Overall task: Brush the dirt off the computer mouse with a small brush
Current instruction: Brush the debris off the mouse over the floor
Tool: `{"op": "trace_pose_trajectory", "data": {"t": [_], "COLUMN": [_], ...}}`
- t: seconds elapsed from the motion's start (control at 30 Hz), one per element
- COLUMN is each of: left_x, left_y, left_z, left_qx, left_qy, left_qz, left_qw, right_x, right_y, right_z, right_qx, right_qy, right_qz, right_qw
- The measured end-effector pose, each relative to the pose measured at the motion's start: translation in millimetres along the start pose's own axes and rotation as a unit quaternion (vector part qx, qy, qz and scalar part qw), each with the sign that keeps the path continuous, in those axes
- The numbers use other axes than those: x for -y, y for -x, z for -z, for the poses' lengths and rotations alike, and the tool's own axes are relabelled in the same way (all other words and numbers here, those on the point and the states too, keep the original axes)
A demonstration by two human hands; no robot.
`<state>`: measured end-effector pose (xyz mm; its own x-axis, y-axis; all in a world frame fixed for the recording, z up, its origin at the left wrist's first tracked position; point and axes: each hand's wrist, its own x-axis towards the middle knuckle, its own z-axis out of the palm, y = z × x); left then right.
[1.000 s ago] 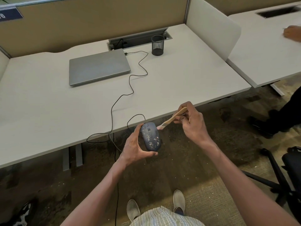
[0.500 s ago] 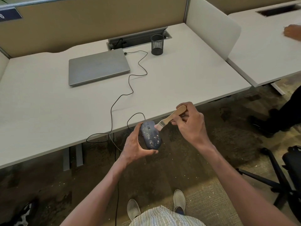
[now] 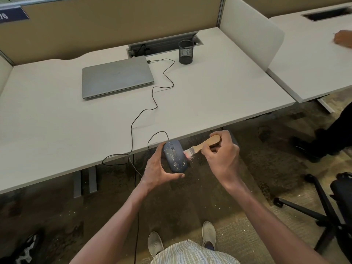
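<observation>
Partly, left hand (image 3: 159, 169) hides mouse (image 3: 174, 156); bristles (image 3: 187, 153) blurred.

I see dark blue speckled corded mouse (image 3: 174, 157) held off-desk; small wooden-handled brush (image 3: 202, 147) bristles touching its right side.

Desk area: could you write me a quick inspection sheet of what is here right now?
Surface: pale desk, mostly bare.
Job's things: blue mouse, pale flecks on top, held off the desk's front edge; small brush, bristles at its right side.
Clutter: closed laptop; mesh pen cup.
Hands: left hand grips the mouse; right hand holds the brush handle.
Cables: mouse cable snakes to the laptop.
Surroundings: flecked carpet; office chair; another person's hand on the next desk.
</observation>
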<state>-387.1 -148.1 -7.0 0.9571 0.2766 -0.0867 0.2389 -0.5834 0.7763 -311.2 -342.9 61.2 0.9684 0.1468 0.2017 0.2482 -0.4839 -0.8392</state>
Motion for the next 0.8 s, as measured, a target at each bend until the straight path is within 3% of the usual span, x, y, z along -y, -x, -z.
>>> {"op": "trace_pose_trajectory", "data": {"t": [0.43,0.67,0.8], "left_x": [0,1,2], "left_y": [2,-2,-2], "left_z": [1,0,1], "left_qx": [0.006,0.006,-0.004], "left_qy": [0.004,0.003,0.004], "left_qz": [0.006,0.008,0.005], "left_qw": [1.0,1.0,1.0], "right_x": [0,11,7], "right_y": [7,7,15], "right_z": [-8,0,5], "right_qx": [-0.028,0.093,0.145], "right_qy": [-0.021,0.022,0.04], "right_qz": [0.007,0.217,0.245], "right_qw": [0.999,0.972,0.958]}}
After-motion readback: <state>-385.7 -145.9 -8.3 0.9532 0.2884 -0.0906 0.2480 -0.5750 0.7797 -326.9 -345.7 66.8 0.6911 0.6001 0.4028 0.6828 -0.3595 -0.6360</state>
